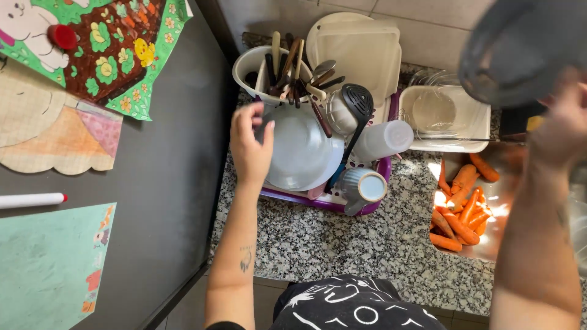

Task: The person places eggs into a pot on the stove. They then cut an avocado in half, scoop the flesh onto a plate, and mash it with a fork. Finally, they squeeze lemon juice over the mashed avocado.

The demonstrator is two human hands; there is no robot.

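Fingertips on white plate [301, 146] | left hand [249, 146] extended | right hand [559, 125] raised, blurred

A speckled granite counter [342, 244] lies below my grip, a dark fridge side [171, 201] left, sunlit tiled wall [428, 24] beyond.

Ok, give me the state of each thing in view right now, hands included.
Left hand: open, fingers on the rim of the white plate.
White plate: leaning in the purple dish rack.
Right hand: raised, gripping a dark grey container, blurred.
Utensil holder: full, handles upright.
Clear cup: lying on its side.
Mug: tipped, mouth toward the camera.
Carrots: piled loose, unpeeled or peeled cannot tell.
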